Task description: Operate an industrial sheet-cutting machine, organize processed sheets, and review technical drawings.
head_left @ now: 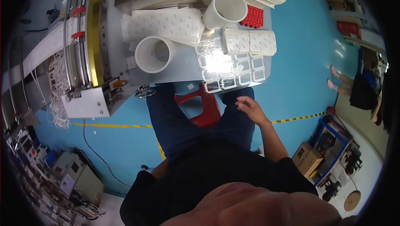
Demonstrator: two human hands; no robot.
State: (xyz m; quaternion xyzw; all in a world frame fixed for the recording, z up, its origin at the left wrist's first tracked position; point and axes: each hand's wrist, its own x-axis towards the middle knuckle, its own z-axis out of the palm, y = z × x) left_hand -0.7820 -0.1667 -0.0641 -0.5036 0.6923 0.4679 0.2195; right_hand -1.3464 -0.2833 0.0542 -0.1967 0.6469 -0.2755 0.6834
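Observation:
My right hand (pixel 250 107) hovers over my right thigh, just below the front edge of the table (pixel 183 68). Its fingers are loosely bent and I see nothing held in them. Nearest to it, at the table's front right corner, lies a clear plastic sheet (pixel 236 83) with rows of white rounded-square frames, glaring under a light. Behind that sheet is a banded stack of pale printed sheets (pixel 250 43). Only a bit of my left arm (pixel 161 170) shows beside my hip; the left hand is out of sight.
Two white cylinders, one front (pixel 142 63) and one back (pixel 211 17), stand among loose printed sheets (pixel 166 24). A red block (pixel 252 17) sits at the right edge. Rollers of a machine (pixel 93 38) border the left. A red stool (pixel 208 109) is between my legs. Another person (pixel 362 88) is far right.

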